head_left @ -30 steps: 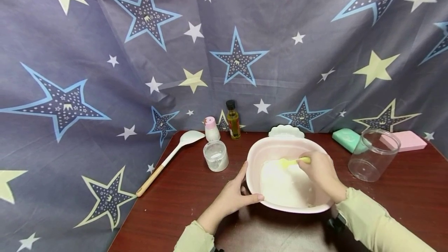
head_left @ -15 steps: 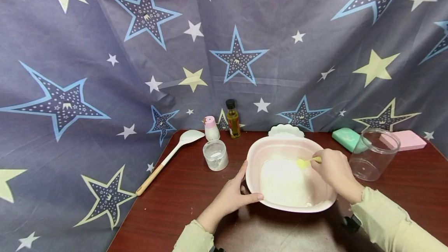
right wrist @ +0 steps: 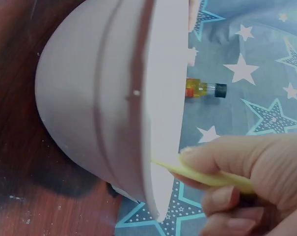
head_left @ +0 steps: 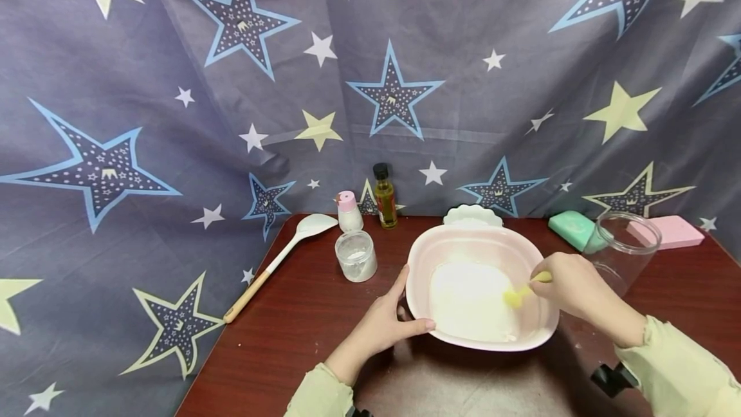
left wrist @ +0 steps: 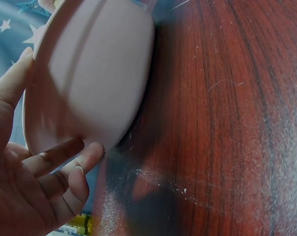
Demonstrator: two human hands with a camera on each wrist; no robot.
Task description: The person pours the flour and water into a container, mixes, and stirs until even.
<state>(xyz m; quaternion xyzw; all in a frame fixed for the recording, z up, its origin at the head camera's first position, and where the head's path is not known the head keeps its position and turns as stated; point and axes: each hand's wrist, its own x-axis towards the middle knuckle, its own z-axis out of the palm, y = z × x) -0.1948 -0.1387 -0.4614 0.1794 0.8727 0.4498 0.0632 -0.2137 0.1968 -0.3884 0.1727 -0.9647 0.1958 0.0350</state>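
Pale pink, the basin (head_left: 469,248) sits on the counter (head_left: 301,327), white contents (head_left: 471,301) spread across its floor. And here's the right hand (head_left: 579,285), fingers clamped on the yellow utensil (head_left: 513,298), its head at the right edge of the white! Opposite, the left hand (head_left: 382,324) braces rim and outer wall, fingers apart. To stir this well, I'd say: brace firmly, hold the handle low, sweep the corners slowly, spill nothing over that rim.

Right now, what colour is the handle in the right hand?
Yellow: the handle, held in the right hand, shows best in the right wrist view.
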